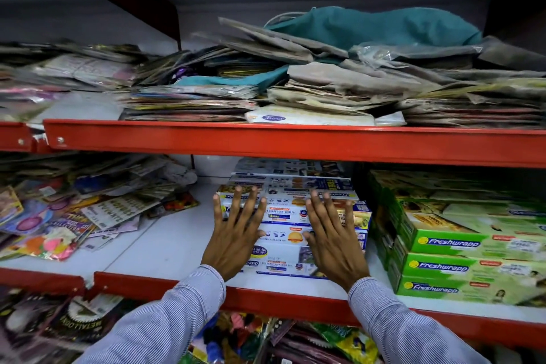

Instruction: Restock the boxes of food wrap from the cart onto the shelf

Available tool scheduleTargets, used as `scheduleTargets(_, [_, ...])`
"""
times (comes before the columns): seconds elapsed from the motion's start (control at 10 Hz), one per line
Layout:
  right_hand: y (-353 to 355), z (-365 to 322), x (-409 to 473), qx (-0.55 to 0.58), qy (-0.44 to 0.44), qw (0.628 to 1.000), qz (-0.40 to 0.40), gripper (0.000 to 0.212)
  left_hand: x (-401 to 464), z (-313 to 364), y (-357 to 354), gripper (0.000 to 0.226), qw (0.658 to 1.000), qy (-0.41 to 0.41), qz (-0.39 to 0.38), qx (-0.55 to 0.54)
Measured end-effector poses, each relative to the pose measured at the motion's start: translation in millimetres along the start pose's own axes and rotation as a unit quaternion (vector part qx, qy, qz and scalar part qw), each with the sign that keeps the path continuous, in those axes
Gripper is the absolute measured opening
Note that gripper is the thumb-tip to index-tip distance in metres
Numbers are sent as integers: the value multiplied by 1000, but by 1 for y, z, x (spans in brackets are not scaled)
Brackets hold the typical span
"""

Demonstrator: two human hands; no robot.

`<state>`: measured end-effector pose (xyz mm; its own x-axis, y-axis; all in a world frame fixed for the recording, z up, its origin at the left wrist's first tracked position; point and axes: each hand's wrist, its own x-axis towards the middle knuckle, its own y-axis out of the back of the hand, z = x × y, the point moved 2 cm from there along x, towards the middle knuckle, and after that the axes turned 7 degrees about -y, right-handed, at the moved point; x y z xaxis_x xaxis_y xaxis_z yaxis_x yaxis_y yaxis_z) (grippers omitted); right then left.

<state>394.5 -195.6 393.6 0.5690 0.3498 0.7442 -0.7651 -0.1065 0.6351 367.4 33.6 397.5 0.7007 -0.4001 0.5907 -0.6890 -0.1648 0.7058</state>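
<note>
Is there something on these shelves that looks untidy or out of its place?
Yes. On the upper shelf, paper bags lie in a loose, slanting heap with a teal cloth bag on top. On the middle shelf, party packets at the left are scattered. The green boxes are stacked neatly. Both hands lie flat on the foil boxes.

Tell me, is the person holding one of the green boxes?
No. Both hands, left and right, lie flat and open on the white foil boxes; the green boxes sit untouched beside them.
</note>
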Motion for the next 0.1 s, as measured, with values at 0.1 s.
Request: scheduleTargets(0.1, [0,-2,-5,23,-10,999,22,69,-3,6,0,66,1000,4,26,-8])
